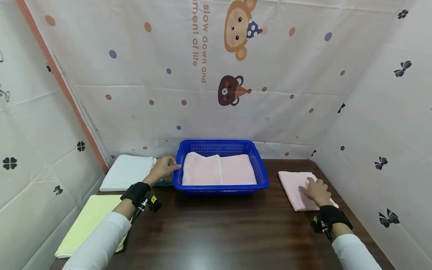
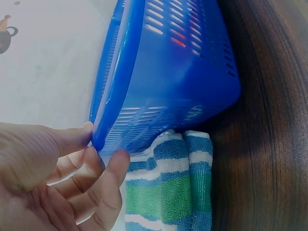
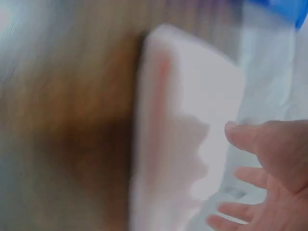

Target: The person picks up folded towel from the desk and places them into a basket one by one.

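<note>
Folded pink cloth (image 1: pixel 291 187) lies on dark wood-grain worktop (image 1: pixel 216 228), right of blue perforated plastic basket (image 1: pixel 219 191), beneath nearer right hand (image 1: pixel 317 192); long axis runs away from us. Right fingers spread, empty. With left hand (image 1: pixel 162 168), we pinch basket rim.

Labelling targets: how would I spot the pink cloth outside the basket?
On the dark table, find the blue basket. Right of it lies one folded pink cloth, by the right hand; the other pink cloths sit inside the basket.
</note>
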Motion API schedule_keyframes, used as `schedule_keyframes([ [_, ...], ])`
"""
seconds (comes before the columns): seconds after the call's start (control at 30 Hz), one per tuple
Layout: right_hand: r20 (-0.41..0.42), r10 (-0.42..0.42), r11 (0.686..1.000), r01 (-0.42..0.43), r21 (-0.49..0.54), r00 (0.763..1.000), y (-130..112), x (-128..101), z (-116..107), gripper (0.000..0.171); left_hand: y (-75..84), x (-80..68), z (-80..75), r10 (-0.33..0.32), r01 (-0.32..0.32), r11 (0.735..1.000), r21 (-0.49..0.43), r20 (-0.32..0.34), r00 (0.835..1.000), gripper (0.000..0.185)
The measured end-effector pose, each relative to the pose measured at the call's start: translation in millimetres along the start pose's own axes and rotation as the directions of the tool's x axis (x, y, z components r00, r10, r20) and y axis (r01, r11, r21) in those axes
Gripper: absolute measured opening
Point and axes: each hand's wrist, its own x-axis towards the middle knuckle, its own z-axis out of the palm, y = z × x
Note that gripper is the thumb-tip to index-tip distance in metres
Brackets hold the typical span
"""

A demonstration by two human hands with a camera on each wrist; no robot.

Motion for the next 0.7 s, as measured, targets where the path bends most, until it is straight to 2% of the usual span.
schedule_keyframes([
  [0.07,0.014,0.043,0.999,-0.043,0.034,0.999,16,2,5,0.075,0.7,0.4,1.3,-0.001,0.001,1.000,0.001,0.000,1.000,0.022],
  [0.17,0.068,0.051,0.998,-0.053,0.037,0.996,33,0,10,0.087,1.1,-0.2,2.9,-0.004,0.004,1.000,0.005,0.000,1.000,0.022],
  [0.33,0.118,0.068,0.997,-0.071,0.027,0.991,40,-11,13,0.097,1.3,-4.4,5.1,-0.017,0.017,1.000,0.011,-0.013,1.000,0.022],
  [0.5,0.159,0.043,0.999,-0.042,-0.011,0.986,38,-29,14,0.098,-1.6,-7.7,6.3,-0.021,0.021,0.999,0.026,-0.017,1.000,0.024],
  [0.7,0.154,-0.037,0.998,0.046,-0.053,0.987,30,-50,16,0.088,-1.8,-10.5,5.4,-0.018,0.030,0.988,0.153,-0.080,0.997,0.033],
])
